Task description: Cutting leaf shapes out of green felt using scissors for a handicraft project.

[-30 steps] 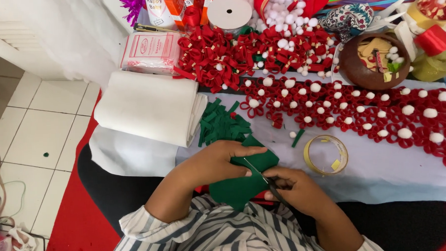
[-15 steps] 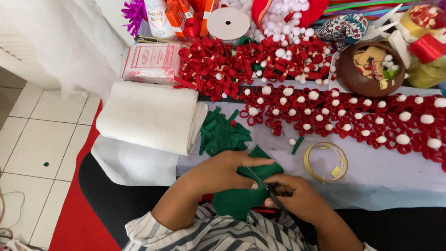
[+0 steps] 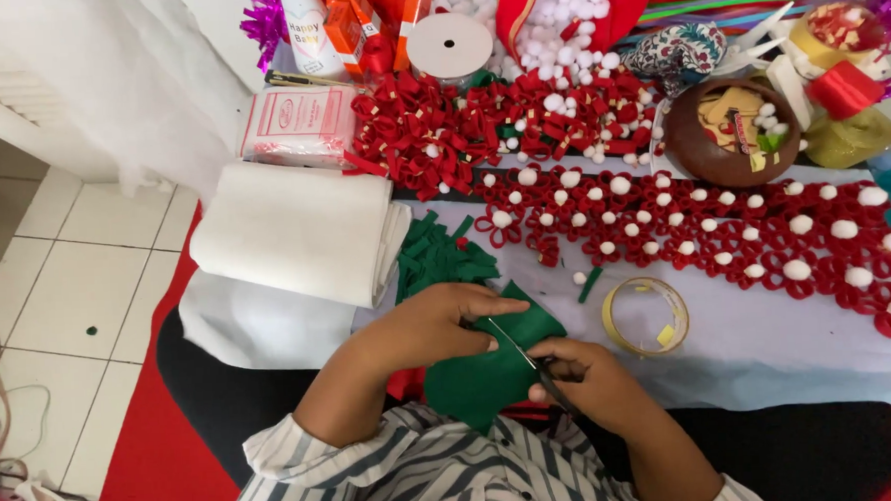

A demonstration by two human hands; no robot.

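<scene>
Left hand [image 3: 439, 326]: you pinch the green felt [image 3: 491, 374], lower centre.
Right hand [image 3: 581, 375]: closed around scissors [image 3: 525, 357], blades on the felt.

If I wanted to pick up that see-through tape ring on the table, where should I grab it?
Probably pinch the tape ring by its rim from above, one finger inside the hole and one outside. It lies flat on the pale cloth, so the thin wall is the only raised part. Its near side looks freest; the red flowers crowd the far side.
</scene>
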